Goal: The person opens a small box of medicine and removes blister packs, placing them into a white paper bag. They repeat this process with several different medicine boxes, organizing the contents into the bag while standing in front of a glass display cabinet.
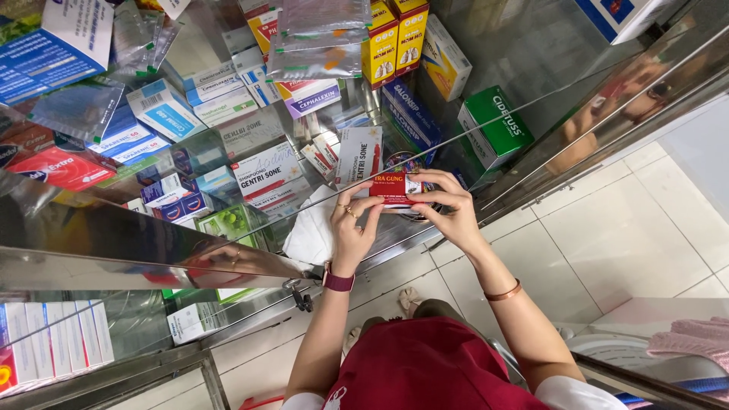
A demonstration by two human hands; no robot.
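A small red box [392,188] is held between both hands above a glass shelf [395,231] of a display cabinet. My left hand [351,228], with rings and a dark red watch on its wrist, grips the box's left end. My right hand [450,205], with a copper bangle on the forearm, holds the right end with fingertips on top. Just behind the box stands a white and red carton [358,156].
The cabinet holds several medicine boxes: a green box [497,125], yellow boxes [395,38], blue and white boxes [163,110], silver foil packs [319,38]. A metal cabinet frame [144,254] runs at left. White tiled floor [630,235] lies to the right, pink cloth [695,338] bottom right.
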